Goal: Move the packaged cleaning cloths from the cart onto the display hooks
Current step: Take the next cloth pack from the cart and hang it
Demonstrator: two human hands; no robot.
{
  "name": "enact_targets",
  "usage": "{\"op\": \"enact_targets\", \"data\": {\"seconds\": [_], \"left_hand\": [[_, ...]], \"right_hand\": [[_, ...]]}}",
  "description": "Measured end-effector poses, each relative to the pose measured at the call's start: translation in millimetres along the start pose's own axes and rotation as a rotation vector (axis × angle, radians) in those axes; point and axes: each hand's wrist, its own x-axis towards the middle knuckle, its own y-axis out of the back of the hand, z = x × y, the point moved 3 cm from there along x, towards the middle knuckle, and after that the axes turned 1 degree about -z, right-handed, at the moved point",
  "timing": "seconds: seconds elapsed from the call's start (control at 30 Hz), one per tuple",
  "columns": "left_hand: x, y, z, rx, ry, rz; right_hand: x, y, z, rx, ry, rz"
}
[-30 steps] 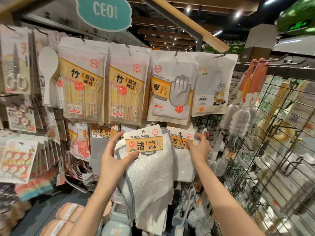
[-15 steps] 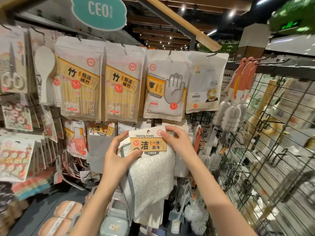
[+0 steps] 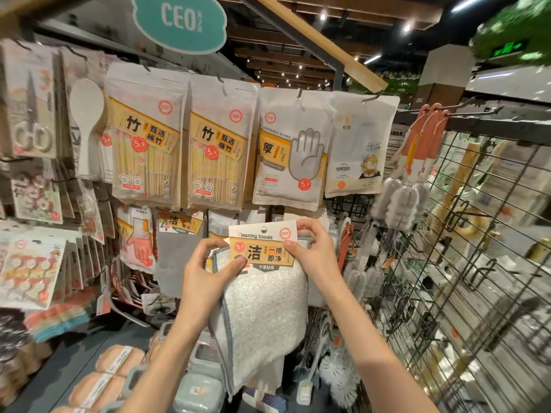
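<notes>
Cleaning cloth pack was held up at mid-frame in front of the display wall, both hands on its upper end. Left hand had its grip closed on the pack's upper left corner, thumb lying across the lower left edge of the header card, fingers behind the cloth. Right hand pinched the card's right edge, thumb on the front, fingers curled over the top corner. The white cloth hung down below both grips, its grey-trimmed left edge trailing loose. Hang hole at the card's top centre; whether it sat on a hook could not be told. Directly behind the pack hung more cloth packs in the lower row, partly hidden by the card and hands. Above them: two chopstick bags, a disposable gloves bag and a white bag. Household gloves pack to the left. Bottle brushes hung from a wire grid panel to the right. A teal CEO sign overhead.
</notes>
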Motion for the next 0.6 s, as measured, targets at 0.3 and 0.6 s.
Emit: {"op": "enact_targets", "data": {"seconds": [0.3, 0.6], "left_hand": [[2.7, 14.8, -9.1, -0.075, 0.087, 0.135], [9.9, 19.4, -16.9, -0.044, 0.082, 0.159]], "right_hand": [[-1.6, 26.2, 15.9, 0.012, -0.066, 0.129], [9.3, 44.0, 50.1, 0.021, -0.124, 0.249]]}}
